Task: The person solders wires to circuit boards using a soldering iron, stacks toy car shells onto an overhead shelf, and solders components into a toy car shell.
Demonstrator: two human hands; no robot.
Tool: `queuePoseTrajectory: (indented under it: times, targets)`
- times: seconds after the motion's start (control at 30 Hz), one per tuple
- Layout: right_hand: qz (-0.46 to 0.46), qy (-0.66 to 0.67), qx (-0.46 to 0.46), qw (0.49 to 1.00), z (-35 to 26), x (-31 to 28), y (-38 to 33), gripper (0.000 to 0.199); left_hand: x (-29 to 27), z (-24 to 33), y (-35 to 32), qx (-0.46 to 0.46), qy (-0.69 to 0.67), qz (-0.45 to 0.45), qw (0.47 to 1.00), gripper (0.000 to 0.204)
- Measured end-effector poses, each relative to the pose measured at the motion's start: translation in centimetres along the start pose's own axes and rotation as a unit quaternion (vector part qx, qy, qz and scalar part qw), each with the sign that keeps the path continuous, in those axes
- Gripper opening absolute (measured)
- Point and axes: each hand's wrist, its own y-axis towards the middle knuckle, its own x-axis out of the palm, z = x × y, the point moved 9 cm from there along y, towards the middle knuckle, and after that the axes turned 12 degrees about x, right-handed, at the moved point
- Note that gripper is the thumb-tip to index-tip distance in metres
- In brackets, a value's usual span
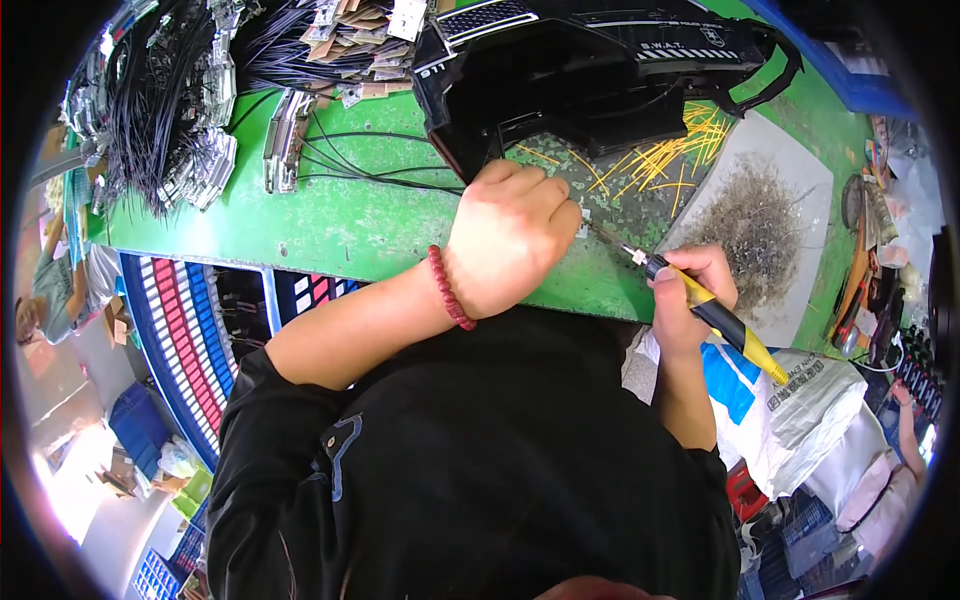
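On green bench [330, 225], left hand [510, 245] fisted, pinning small part [583, 222] steady; right hand [690, 290] grips yellow-black soldering iron [715, 315] pen-style, tip angled onto part. Black toy car shell [590, 70] just behind.

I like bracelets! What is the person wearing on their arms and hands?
A bracelet of round dark-red beads circles the left wrist. The left hand and right hand are bare, with no gloves. Both forearms are uncovered; the black top's sleeves are pushed up near the elbows.
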Motion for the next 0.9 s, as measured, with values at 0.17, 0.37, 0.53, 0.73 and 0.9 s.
queuePoseTrajectory:
  times: [0.17, 0.37, 0.53, 0.73, 0.9]
  targets:
    - [0.010, 0.020, -0.039, 0.999, -0.6, -0.2, -0.2, 0.016, 0.1, 0.0, -0.1, 0.005, -0.006, 0.002, 1.000, 0.014]
    - [-0.003, 0.111, -0.011, 0.994, -0.3, -0.5, -0.2, 0.017, 0.2, 0.1, -0.1, 0.006, -0.007, 0.002, 1.000, 0.011]
    - [-0.006, 0.085, -0.008, 0.996, -0.3, -0.2, -0.3, 0.017, 0.0, 0.1, 0.1, 0.005, -0.006, 0.000, 1.000, 0.015]
    - [0.047, 0.137, -0.048, 0.988, -0.5, -1.2, -0.5, 0.030, 0.2, 0.6, 0.9, 0.029, 0.011, -0.043, 0.999, 0.014]
    - [-0.042, 0.070, -0.115, 0.990, -3.6, 0.7, -0.9, 0.039, 0.4, 0.2, 1.2, 0.002, 0.001, -0.110, 0.994, 0.011]
